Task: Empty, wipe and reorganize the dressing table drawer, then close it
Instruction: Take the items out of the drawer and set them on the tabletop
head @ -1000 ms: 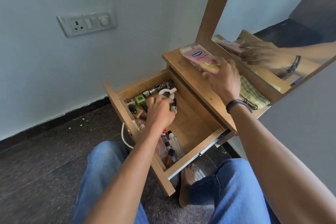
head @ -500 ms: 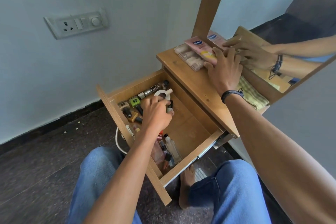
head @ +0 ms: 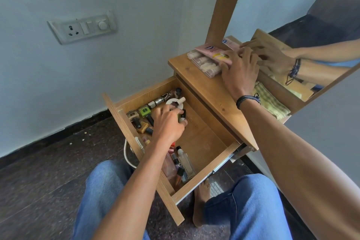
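The wooden drawer [head: 204, 138] stands pulled out below the dressing table top [head: 206, 87]. Small nail polish bottles [head: 145, 112] line its far left side, and clear bottles [head: 186, 161] lie at its near corner. My left hand [head: 168, 125] is inside the drawer, fingers curled round a small dark-capped bottle [head: 182, 116]. My right hand [head: 240, 70] lies with straight fingers on a pink packet [head: 211, 51], which rests on a clear plastic case [head: 202, 63] on the table top against the mirror frame.
A green checked cloth [head: 270, 101] lies on the table top right of my right wrist. The mirror [head: 311, 15] rises behind it. A white roll of tape [head: 174, 103] sits in the drawer's far end. My knees in jeans and a bare foot [head: 200, 200] are under the drawer.
My right hand has moved the pink packet from the table's middle back to the mirror frame, onto the clear case. My left hand stayed in the drawer, closing round the small bottle.
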Motion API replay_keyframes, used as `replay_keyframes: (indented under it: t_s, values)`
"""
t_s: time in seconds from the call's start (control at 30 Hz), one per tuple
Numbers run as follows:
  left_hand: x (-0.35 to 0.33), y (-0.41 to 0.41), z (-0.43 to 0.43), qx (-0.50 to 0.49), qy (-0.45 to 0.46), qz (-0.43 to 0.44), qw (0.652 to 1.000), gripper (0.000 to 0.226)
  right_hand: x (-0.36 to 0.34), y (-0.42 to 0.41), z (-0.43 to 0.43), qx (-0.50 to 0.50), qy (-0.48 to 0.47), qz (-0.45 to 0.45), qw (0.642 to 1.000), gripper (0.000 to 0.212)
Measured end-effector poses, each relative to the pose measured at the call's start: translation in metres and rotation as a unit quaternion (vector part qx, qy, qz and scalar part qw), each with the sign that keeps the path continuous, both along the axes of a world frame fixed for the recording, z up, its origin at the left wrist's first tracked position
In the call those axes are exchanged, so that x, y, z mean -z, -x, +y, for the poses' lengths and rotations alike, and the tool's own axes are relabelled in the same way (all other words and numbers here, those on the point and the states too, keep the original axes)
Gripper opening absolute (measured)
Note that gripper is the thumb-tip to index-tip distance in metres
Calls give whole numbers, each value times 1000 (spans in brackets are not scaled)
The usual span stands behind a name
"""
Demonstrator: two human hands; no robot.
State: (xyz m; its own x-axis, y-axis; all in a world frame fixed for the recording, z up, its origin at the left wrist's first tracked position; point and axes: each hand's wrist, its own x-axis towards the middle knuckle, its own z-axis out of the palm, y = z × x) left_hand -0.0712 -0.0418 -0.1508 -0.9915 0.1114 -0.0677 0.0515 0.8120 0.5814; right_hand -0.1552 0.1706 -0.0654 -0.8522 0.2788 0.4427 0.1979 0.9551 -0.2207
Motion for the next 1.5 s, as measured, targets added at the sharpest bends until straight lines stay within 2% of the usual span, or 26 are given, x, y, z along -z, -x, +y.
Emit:
replay_keyframes:
  t_s: [0.37,0.7,0.9,1.03,1.17,1.4,1.5]
  values:
    - [1,2,1,-3,-1,-1,1000,44,0,7,-2,11,-7,-10,1000,42]
    - [-3,-1,-3,-29,2,-16,999,44,-3,-21,-23,12,9,57,998,44]
    - [-12,-2,-4,-74,-17,-35,996,63,6,-59,-47,-45,75,103,991,33]
    - [-13,-5,-5,-80,-16,-47,996,75,30,-88,-71,-133,117,64,982,21]
    - [-12,-8,-5,-74,0,-65,995,74,52,-106,-86,-183,151,-30,971,17]
    - [-13,-7,-9,-87,4,-115,990,61,88,-128,-100,-182,176,-175,951,19]
    - [-12,-7,-10,-93,3,-135,987,59,93,-129,-104,-179,206,-193,942,22]
